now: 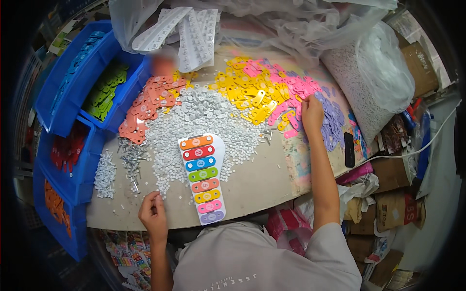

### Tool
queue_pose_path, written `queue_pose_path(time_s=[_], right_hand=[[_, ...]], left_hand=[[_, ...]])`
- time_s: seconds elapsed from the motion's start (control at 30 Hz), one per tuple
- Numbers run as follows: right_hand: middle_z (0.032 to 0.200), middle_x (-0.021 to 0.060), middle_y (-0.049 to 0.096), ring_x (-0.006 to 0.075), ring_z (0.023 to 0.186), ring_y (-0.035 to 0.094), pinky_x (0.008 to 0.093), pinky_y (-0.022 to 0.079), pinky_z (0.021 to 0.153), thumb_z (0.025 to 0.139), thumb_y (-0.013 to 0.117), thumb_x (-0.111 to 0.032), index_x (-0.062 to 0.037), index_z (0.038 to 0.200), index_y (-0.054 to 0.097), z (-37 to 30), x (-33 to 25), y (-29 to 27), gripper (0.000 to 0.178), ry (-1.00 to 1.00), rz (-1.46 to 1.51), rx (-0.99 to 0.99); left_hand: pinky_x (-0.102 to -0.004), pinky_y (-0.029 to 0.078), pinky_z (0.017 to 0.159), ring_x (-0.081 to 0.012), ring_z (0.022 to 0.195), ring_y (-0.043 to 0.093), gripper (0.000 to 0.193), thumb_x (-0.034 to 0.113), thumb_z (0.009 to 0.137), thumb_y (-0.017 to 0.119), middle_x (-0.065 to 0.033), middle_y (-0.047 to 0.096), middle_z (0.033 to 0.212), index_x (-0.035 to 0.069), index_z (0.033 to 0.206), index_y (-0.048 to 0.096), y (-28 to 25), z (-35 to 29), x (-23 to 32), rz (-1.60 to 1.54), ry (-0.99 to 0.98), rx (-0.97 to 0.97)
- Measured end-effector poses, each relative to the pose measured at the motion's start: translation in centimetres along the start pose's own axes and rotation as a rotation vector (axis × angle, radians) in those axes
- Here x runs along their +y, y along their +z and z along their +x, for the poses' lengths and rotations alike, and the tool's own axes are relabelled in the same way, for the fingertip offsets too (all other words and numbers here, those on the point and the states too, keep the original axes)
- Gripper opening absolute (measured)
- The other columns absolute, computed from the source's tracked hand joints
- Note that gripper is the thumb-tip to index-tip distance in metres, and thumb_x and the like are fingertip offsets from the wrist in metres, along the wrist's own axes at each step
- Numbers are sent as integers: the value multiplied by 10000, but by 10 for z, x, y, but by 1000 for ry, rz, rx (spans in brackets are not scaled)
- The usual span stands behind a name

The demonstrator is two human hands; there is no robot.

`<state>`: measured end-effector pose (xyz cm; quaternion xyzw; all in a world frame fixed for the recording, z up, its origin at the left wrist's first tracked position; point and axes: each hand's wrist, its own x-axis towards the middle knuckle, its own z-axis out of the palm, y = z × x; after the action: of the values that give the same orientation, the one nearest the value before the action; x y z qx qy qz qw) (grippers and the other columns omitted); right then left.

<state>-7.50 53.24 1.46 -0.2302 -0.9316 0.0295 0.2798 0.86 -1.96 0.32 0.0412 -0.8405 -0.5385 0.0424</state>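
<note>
Panel (203, 179) | right grip (312, 114) at pink bars (303, 87) | left grip (154, 215) near beads (167, 157)

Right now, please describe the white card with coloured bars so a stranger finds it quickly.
On the beige table, find the heap of small whitish pieces. The white card overlaps its near side, right of the left hand. Unlike the loose piles, it carries eight differently coloured bars in one column.
</note>
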Motion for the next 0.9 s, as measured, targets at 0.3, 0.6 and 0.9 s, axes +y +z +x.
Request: queue_pose_path(time_s=[0.3, 0.6, 0.9], right_hand=[[737, 156, 647, 307, 675, 619, 397, 479, 632, 868, 729, -126, 7, 859, 611, -1, -8, -1, 178, -57, 298, -114], [730, 146, 644, 267, 647, 617, 390, 490, 628, 890, 710, -105, 2, 908, 611, 6, 5, 7, 147, 51, 335, -62], [865, 162, 648, 321, 873, 629, 413, 495, 774, 893, 655, -59, -14, 943, 642, -12, -8, 4, 68, -205, 255, -40]], left_hand=[[-192, 369, 570, -16, 658, 477, 130, 99, 1005, 613, 46, 579, 753, -14, 1038, 668, -1, -1, -1, 20, 20, -5], [-195, 351, 559, -17, 650, 460, 125, 93, 1003, 612, 49, 566, 747, -16, 1034, 667, 2, 0, -2, 9, 35, -5], [-193, 343, 560, -11, 655, 452, 115, 85, 1003, 614, 56, 562, 755, -14, 1035, 663, 2, 0, -2, -10, 34, -10]])
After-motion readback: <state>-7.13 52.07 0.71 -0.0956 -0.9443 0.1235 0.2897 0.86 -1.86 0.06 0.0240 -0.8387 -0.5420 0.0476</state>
